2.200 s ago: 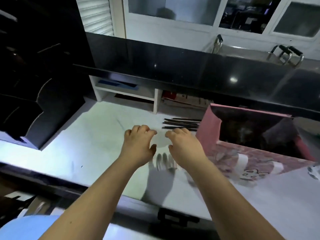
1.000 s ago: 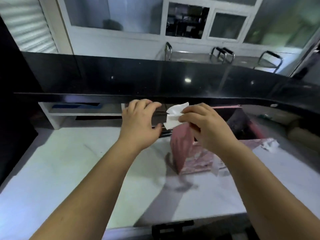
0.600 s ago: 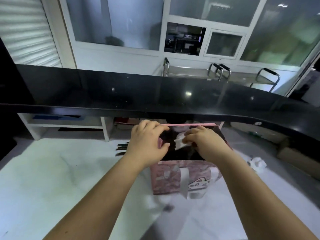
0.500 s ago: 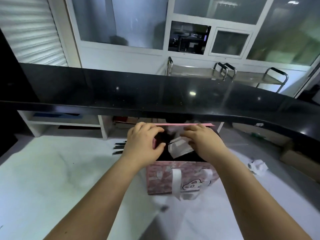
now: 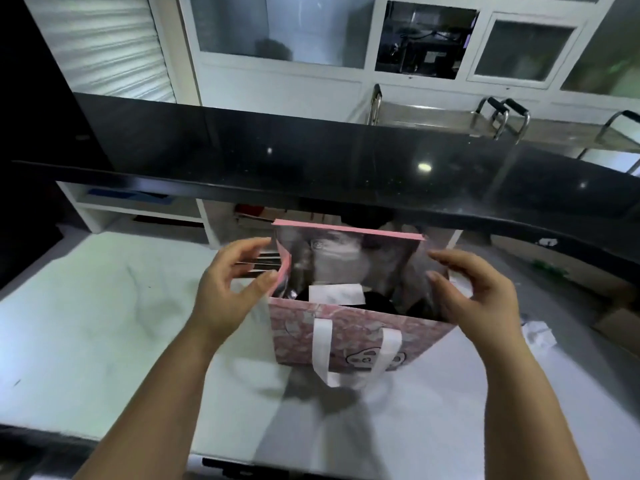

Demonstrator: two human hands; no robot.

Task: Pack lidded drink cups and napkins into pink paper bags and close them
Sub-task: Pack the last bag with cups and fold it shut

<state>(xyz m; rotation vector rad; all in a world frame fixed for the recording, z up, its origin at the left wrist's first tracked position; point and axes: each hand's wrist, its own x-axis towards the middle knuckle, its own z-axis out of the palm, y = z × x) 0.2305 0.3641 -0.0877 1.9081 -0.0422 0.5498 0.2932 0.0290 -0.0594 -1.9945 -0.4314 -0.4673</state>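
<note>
My forearms rise from the bottom edge, cut off at the elbows, over the white counter (image 5: pixel 104 306). Between them the pink bag (image 5: pixel 346 327) stands upright on the counter, mouth open. Its white handle (image 5: pixel 322 351) hangs down the near face over a printed figure I only half see. My left hand (image 5: pixel 228 289) is spread beside the bag's left wall, fingers straight and gripping nothing. The thumb tip lies at the wall's edge, touching or just short; I can't tell through the blur. My right hand (image 5: pixel 478 292) is also loose and spread, holding nothing, just beside the right wall, which it partly hides. Inside the bag, a white napkin (image 5: pixel 336 294) lies on something dark; whether that is a cup lid I can't make out. The glossy lining is a smear of reflections. Thin dark sticks (image 5: pixel 266 261) lie behind my left fingers, mostly covered. A crumpled white scrap (image 5: pixel 538 334) sits to the right. Beyond, a black ledge (image 5: pixel 311 168) hides the back of the counter.
</note>
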